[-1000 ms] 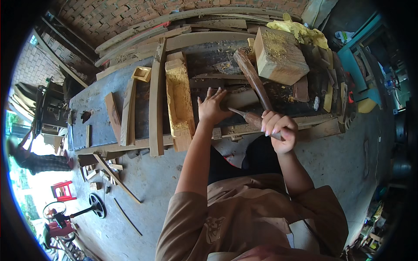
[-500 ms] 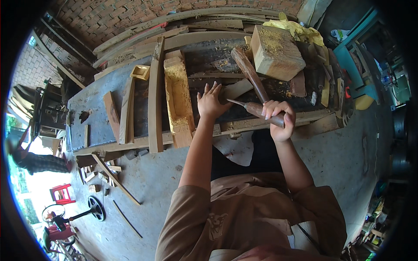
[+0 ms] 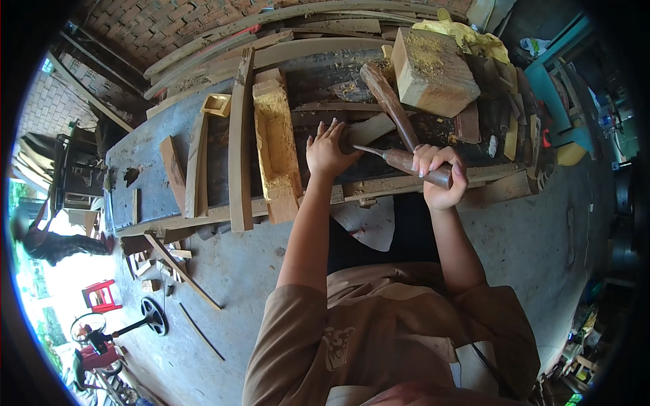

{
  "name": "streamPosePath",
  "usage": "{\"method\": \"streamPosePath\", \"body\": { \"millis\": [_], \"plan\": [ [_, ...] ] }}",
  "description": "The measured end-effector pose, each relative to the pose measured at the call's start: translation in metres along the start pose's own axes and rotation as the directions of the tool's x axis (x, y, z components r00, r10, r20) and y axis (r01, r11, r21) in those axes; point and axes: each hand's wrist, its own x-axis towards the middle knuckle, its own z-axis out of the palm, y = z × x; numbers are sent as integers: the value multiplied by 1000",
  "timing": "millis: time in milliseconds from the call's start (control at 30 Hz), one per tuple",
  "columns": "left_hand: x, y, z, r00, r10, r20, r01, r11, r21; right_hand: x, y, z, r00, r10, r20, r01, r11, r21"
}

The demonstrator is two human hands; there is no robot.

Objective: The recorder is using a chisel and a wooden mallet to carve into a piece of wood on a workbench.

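My right hand [image 3: 440,176] is wrapped round the brown wooden handle of a chisel [image 3: 399,160]. The chisel's narrow metal blade points left, its tip close to my left thumb. My left hand [image 3: 328,153] lies with fingers spread at the end of a flat greyish-brown piece [image 3: 371,128], partly covering it. Behind the chisel, a wooden mallet [image 3: 389,105] lies slanted, its lower end by my right knuckles. Left of my left hand rests a long wooden block [image 3: 275,149] with a yellowish hollow carved into it.
A big wooden block [image 3: 433,74] with shavings on top stands at the back right of the dark workbench [image 3: 139,159]. Left lie a long wood strip [image 3: 241,149] and a small yellow wooden box [image 3: 217,104]. A bent person [image 3: 64,245] is at far left, near a red stool [image 3: 101,296].
My right hand and the chisel have shifted slightly to the right. My left hand keeps its place on the bench. The whole view has tilted a little.
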Motion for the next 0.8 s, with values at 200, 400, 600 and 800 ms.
{"method": "streamPosePath", "body": {
  "millis": [200, 400, 600, 800],
  "plan": [
    [-1, 0, 3, 1000, 5, -28, -5, 1000, -1, 1, 1, -1, 999, -38, -12, 38, 999, 17],
    [-3, -3, -5, 998, 61, -25, -62, 998, -33, 5, 2, -13, 998, 6, -70, 8, 978, 206],
    [-14, -3, -4, 976, 189, 111, -186, 982, -35, 24, -12, -14, 986, -34, 166, -2, 977, 213],
    [-14, -4, -4, 978, 210, -12, -208, 961, -184, 60, -9, -28, 970, -72, 230, 12, 968, 251]
  ]
}}
